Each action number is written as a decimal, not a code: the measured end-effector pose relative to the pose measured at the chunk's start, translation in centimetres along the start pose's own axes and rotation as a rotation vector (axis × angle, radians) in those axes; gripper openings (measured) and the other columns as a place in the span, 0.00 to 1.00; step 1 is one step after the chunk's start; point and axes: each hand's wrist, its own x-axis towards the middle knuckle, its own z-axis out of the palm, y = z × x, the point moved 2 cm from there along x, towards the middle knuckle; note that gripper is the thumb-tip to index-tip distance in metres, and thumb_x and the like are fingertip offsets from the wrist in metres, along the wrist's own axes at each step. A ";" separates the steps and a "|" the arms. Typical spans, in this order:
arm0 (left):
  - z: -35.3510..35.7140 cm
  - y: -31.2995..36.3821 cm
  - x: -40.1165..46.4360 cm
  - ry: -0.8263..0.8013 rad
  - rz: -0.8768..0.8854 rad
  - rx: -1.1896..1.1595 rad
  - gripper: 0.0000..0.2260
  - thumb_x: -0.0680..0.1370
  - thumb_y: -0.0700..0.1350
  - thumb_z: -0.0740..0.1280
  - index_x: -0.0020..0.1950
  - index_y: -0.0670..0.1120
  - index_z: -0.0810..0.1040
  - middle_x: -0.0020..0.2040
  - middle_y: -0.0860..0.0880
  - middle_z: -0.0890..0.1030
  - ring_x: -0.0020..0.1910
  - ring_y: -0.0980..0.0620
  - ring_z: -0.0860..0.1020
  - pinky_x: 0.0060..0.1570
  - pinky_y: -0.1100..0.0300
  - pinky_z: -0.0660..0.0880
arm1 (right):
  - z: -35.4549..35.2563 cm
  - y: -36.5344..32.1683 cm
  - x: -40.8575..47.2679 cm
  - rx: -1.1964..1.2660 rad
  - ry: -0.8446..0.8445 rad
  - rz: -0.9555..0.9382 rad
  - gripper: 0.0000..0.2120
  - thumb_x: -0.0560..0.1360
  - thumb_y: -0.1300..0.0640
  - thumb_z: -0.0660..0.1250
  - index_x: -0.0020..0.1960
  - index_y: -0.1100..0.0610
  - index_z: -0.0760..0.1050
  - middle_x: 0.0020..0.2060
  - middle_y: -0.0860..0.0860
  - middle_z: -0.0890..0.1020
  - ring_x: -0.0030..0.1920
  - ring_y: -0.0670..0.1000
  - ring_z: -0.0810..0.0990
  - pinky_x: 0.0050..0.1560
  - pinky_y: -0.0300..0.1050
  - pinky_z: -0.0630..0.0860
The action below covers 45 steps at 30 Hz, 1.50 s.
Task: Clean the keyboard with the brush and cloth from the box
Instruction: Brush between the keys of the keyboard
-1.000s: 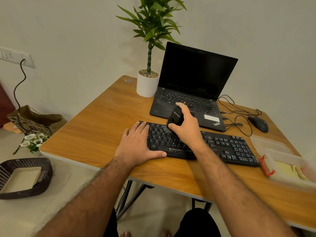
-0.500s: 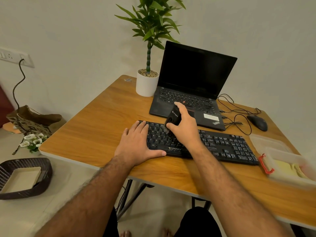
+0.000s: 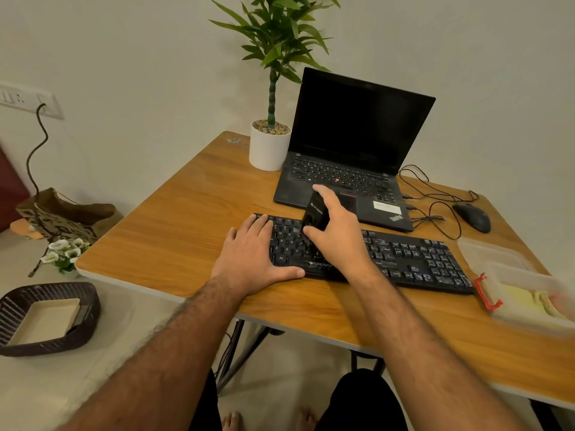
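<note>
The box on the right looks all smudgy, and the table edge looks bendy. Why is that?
In the head view, the clear plastic box sits at the frame's edge, where the picture smears; the keyboard near the middle stays sharp enough to read its letters. In the same view, the wide-angle lens curves the table edge. The light is soft and warm, with faint shadows under the hands.

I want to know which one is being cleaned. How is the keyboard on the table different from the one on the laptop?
The separate keyboard lies flat by itself near the table's front edge; the laptop keyboard is built in under a dark screen. The left hand rests on the separate one while the right hand holds the brush over it; the laptop's goes untouched. Both are black.
</note>
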 end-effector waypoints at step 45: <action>0.3 -0.3 0.1 0.033 0.014 -0.010 0.59 0.60 0.83 0.54 0.81 0.45 0.55 0.81 0.49 0.56 0.80 0.50 0.50 0.77 0.42 0.53 | -1.1 -0.3 -3.8 0.056 -0.154 -0.167 0.36 0.71 0.61 0.73 0.73 0.40 0.63 0.63 0.44 0.75 0.61 0.46 0.76 0.62 0.51 0.77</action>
